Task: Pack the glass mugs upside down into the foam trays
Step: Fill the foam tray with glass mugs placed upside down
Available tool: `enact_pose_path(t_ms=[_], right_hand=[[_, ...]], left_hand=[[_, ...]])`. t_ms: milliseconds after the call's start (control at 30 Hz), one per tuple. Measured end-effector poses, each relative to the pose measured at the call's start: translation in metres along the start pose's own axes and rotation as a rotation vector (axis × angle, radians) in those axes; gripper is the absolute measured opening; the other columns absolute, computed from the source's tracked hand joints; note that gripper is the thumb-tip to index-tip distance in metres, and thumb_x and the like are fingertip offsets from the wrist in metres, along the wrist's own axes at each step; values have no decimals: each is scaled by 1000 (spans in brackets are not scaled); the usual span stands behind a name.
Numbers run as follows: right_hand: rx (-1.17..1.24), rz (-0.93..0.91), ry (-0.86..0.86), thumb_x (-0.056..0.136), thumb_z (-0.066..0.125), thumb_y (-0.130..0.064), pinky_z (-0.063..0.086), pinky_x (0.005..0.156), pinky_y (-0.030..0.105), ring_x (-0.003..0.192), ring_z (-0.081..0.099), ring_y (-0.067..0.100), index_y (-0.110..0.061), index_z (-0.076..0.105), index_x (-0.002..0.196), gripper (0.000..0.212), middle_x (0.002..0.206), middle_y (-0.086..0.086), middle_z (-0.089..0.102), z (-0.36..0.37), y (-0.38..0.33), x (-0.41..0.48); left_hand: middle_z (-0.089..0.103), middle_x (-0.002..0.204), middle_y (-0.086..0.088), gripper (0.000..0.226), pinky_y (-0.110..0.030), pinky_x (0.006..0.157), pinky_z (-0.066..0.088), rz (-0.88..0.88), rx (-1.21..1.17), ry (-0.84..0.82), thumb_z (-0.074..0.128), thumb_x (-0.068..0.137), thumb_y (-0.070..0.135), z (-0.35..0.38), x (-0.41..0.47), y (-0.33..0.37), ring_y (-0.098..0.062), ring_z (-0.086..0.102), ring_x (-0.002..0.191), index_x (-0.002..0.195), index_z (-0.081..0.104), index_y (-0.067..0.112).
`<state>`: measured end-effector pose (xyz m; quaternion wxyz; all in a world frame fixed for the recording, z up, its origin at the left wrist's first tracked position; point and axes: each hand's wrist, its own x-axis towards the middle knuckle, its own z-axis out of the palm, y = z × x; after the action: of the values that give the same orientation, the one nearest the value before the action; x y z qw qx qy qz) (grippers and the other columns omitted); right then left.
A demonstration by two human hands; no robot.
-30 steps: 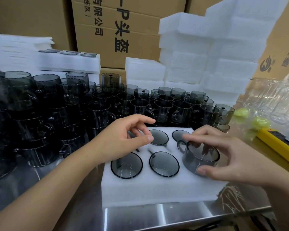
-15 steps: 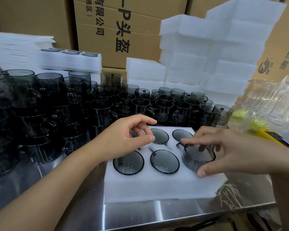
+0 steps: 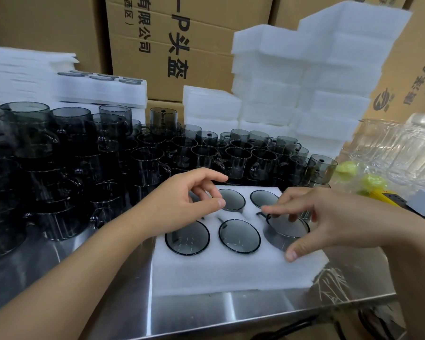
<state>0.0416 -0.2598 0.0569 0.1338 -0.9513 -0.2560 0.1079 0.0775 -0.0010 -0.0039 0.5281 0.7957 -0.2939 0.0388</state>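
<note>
One foam tray [image 3: 231, 273] lies on the bench [image 3: 108, 303]. Four seated mugs [image 3: 238, 236] show upturned bases: two toward its 12 o'clock edge, two from 6 to 8 o'clock. A fifth mug [image 3: 285, 228], inverted, sits partly sunk at 4 o'clock, and the right hand [image 3: 329, 222] curls fingertips and thumb round its base. The left hand [image 3: 182, 200] hovers at 10 o'clock, fingers loosely bent, gripping nothing; the pocket beneath is hidden.

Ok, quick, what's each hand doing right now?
Left hand: curled over the foam tray, back-left pocket; grip cannot be told.
Right hand: holding an upside-down mug.
</note>
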Motion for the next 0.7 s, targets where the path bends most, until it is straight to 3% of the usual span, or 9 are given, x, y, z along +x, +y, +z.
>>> enact_pose_path(t_ms=[100,367,567,700], right_hand=[[18,11,-4,54,72,-69,33,78,6,98,44,-9,-60,48,123,73,106,-30,43,1,1,-1],[141,0,86,54,58,-80,36,71,7,75,49,-7,-70,51,109,57,98,-22,47,10,0,-2],[179,-7,167,50,65,-74,37,69,9,77,49,-4,-67,57,103,54,89,-23,47,16,2,0],[62,23,138,43,61,-82,41,77,15,92,50,-8,-59,59,98,59,95,-28,49,14,-4,3]], left_hand=[[68,94,17,32,-9,60,45,-1,7,0,68,85,22,0,0,0,-1,62,79,111,60,38],[68,93,16,29,-9,59,45,-8,2,-1,67,85,21,-1,1,0,1,61,78,109,61,37],[68,92,18,27,-9,60,44,-12,9,-2,67,86,23,-1,0,-1,2,60,78,108,62,37],[68,93,19,25,-9,62,45,-14,28,-7,67,86,25,-1,0,-2,2,60,78,107,62,39]])
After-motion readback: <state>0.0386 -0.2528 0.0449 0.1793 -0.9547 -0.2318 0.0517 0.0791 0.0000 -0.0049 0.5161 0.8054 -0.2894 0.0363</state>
